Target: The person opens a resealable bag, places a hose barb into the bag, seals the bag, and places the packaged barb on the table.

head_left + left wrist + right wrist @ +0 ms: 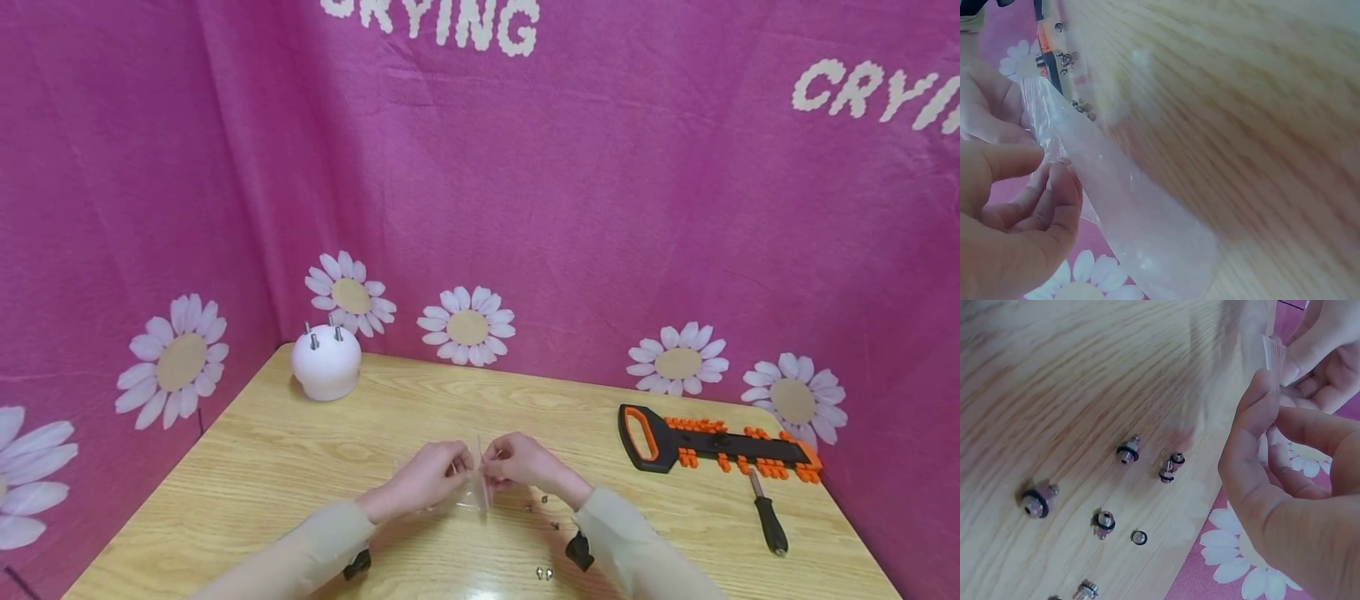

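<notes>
A clear plastic bag [1141,219] hangs between the two hands above the wooden table. My left hand [427,479] pinches its upper edge between thumb and fingers. Right beside it, my right hand [528,462] pinches the same edge from the other side. The bag looks flat, and I see nothing inside it. Several small metal fittings [1105,522] with black rings lie scattered on the table, below and to the right of the right hand.
A round white object [326,371] with metal pegs on top stands at the back left of the table [450,387]. On the right lie a black-and-orange handled rack [652,442] and a screwdriver [768,521]. A pink flowered cloth [562,208] hangs behind.
</notes>
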Demonstrator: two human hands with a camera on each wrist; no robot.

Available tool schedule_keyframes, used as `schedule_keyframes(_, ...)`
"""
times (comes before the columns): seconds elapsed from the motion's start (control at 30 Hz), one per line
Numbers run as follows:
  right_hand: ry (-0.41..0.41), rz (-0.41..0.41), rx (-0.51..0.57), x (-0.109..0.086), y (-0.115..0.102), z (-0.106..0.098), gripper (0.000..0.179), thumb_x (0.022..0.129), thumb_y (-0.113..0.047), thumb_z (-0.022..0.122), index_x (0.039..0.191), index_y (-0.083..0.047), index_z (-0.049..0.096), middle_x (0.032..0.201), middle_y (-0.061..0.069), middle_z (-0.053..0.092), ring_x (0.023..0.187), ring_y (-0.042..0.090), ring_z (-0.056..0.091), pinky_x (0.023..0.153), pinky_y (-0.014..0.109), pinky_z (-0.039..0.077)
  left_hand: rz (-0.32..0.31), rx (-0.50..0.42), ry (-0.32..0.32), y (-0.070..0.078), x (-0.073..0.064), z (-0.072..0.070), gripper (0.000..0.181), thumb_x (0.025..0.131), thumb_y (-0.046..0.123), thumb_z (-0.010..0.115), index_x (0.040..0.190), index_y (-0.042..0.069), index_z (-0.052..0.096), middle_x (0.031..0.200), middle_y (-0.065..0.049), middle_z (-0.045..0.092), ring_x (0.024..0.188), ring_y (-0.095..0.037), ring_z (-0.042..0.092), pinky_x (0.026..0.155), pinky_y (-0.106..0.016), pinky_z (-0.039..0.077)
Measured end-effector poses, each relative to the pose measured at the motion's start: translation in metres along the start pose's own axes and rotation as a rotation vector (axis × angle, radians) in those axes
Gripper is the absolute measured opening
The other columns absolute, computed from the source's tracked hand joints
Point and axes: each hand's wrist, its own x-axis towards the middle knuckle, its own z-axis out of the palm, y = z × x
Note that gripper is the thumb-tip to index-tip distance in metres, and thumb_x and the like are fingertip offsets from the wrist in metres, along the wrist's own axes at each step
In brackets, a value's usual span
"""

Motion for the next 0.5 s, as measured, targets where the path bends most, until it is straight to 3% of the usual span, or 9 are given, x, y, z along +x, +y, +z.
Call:
schedule_keyframes(0.17, -0.029, 0.022, 0.044, -0.0023, -0.0008, 0.0012, 0.014, 0.095, -0.007, 0.061, 0.095, 0.006, 0.066, 0.079, 0.01, 0.07, 0.066, 0.009, 0.061, 0.067, 0.028, 0.058, -0.038, -0.048, -0.008, 0.0004, 0.0025, 0.0021, 0.003, 0.089, 0.002, 0.066, 0.089, 0.002, 0.064, 0.083, -0.006, 0.068, 0.075, -0.009, 0.058, 0.064, -0.019, 0.048)
schedule_keyframes(0.5, -0.104, 0.031, 0.113, -0.009, -0.0016, -0.0038, 0.024, 0.098, -0.014, 0.06, 0.104, 0.007, 0.069, 0.091, 0.02, 0.074, 0.072, 0.008, 0.068, 0.071, 0.027, 0.058, -0.048, -0.087, -0.018, -0.0028, 0.0046, 0.0047, 0.007, 0.089, 0.002, 0.065, 0.083, 0.005, 0.063, 0.082, -0.007, 0.069, 0.074, -0.009, 0.059, 0.064, -0.018, 0.047)
